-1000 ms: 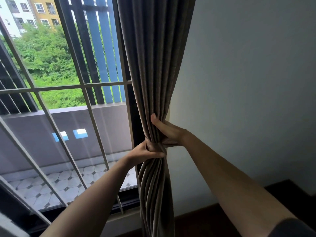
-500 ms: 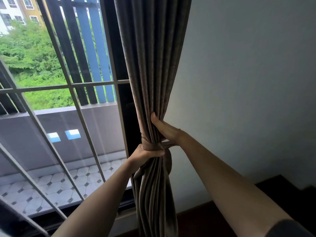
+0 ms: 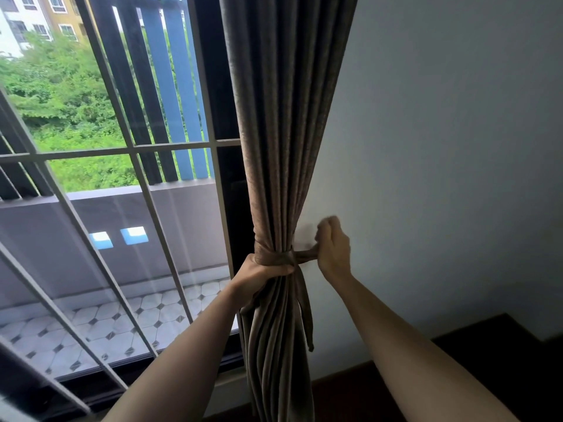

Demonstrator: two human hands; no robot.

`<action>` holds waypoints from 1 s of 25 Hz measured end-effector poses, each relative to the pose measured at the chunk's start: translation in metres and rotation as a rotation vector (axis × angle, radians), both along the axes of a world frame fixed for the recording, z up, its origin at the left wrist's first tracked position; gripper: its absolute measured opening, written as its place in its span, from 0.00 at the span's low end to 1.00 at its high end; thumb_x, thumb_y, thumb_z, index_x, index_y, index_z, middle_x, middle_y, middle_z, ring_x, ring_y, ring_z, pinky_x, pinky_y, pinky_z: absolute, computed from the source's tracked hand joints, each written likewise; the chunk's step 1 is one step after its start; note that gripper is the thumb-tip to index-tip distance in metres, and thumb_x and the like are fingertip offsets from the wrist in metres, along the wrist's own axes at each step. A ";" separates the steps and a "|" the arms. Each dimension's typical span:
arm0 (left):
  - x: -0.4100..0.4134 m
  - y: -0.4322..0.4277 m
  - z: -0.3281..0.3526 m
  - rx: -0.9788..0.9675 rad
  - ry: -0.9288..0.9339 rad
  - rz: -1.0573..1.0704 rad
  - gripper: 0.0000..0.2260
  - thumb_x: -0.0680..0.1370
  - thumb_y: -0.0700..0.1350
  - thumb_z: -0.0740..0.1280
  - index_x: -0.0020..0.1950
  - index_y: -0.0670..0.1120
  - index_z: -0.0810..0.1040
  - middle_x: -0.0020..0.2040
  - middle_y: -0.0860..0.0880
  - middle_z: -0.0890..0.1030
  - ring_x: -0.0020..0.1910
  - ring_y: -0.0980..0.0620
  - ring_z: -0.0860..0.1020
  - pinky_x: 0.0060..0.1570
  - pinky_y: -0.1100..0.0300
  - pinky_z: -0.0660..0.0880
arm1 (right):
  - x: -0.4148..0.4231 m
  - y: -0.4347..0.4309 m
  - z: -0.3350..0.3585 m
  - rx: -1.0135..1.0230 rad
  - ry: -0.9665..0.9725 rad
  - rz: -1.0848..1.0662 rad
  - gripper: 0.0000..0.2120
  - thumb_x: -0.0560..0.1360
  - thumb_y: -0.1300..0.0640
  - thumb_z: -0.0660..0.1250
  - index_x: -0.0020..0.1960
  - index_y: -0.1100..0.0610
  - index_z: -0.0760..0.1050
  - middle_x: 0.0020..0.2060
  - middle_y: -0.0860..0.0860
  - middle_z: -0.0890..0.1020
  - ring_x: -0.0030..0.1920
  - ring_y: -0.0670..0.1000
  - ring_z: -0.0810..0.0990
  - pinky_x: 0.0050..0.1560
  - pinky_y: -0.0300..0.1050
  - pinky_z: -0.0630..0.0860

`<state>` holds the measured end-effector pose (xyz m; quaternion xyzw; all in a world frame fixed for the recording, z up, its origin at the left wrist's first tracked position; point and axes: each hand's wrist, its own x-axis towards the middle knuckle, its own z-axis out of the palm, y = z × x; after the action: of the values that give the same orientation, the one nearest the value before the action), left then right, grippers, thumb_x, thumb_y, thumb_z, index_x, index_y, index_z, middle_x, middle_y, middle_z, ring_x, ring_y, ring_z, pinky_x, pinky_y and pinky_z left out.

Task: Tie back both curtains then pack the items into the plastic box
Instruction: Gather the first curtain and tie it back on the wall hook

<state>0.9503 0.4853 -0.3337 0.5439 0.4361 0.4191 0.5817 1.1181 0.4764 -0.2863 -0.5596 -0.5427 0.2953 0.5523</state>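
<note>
L hand (image 3: pixel 259 274) grips curtain (image 3: pixel 283 147); R hand (image 3: pixel 333 249) pulls tieback (image 3: pixel 304 256).

Space seems free right of the curtain (image 3: pixel 283 123); window bars (image 3: pixel 170 146) block left.

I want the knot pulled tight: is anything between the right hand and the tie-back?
Nothing visible: the right hand holds the tie-back directly, beside the curtain, and the left hand grips the curtain just under it.
</note>
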 end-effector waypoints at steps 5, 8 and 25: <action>-0.003 0.000 0.002 -0.001 0.026 -0.028 0.20 0.59 0.47 0.78 0.48 0.42 0.82 0.46 0.44 0.84 0.48 0.47 0.83 0.50 0.56 0.77 | 0.016 -0.004 -0.038 -0.514 -0.090 0.146 0.08 0.74 0.59 0.61 0.43 0.61 0.77 0.43 0.55 0.80 0.44 0.53 0.78 0.44 0.45 0.71; -0.001 -0.003 0.004 0.007 0.036 -0.030 0.20 0.59 0.47 0.78 0.48 0.42 0.82 0.47 0.43 0.84 0.49 0.46 0.82 0.50 0.56 0.77 | 0.013 -0.005 -0.037 -0.627 0.049 0.374 0.11 0.70 0.56 0.63 0.51 0.56 0.76 0.52 0.51 0.79 0.55 0.49 0.76 0.52 0.46 0.69; -0.014 -0.028 0.001 0.102 -0.006 0.052 0.22 0.63 0.43 0.77 0.55 0.40 0.78 0.49 0.44 0.84 0.50 0.48 0.82 0.48 0.60 0.79 | 0.010 -0.025 0.026 -0.452 0.005 0.476 0.08 0.70 0.68 0.67 0.42 0.58 0.82 0.41 0.55 0.83 0.45 0.51 0.81 0.52 0.46 0.77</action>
<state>0.9362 0.4571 -0.3327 0.5603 0.4263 0.4573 0.5433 1.1281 0.4512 -0.2607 -0.5250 -0.5777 0.5303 0.3309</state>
